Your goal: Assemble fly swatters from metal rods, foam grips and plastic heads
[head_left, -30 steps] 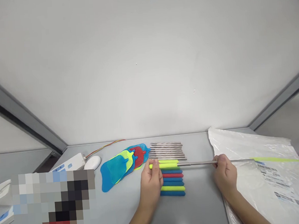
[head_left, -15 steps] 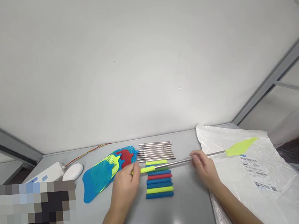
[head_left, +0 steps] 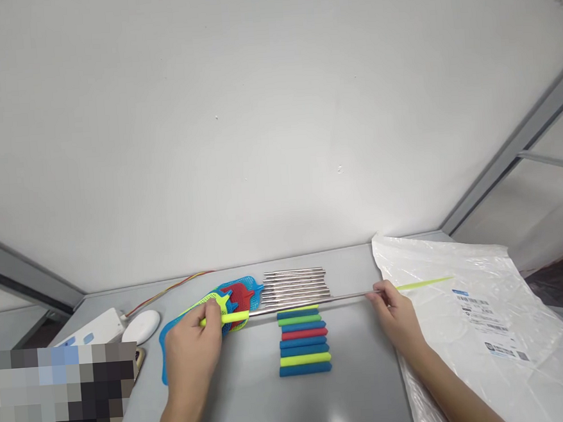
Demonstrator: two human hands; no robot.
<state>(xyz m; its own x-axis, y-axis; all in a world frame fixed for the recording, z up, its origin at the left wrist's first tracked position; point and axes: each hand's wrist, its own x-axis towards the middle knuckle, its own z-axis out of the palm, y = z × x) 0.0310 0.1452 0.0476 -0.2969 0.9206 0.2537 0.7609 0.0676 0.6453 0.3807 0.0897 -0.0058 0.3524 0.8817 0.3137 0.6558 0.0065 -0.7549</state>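
A long fly swatter with a thin telescopic steel rod, a yellow-green grip and a yellow-green mesh head (head_left: 311,302) is stretched level above the grey counter (head_left: 360,372), spanning the gap between both hands. The left hand (head_left: 192,355) is closed around the yellow-green grip at the swatter's left end, above a fanned pile of blue, yellow-green and red plastic mesh swatter heads (head_left: 230,298). The right hand (head_left: 397,318) pinches the steel rod near its far end, at the edge of a large clear plastic bag with printed labels (head_left: 482,325); the mesh head, seen edge-on, sticks out past the fingers over the bag.

Below the rod lies a stack of six foam grips (head_left: 303,341): three blue, two green or yellow-green, one red. Behind it is a row of collapsed steel rods (head_left: 294,284), about seven; the exact count is hard to tell. The heads in the pile overlap too much to count.
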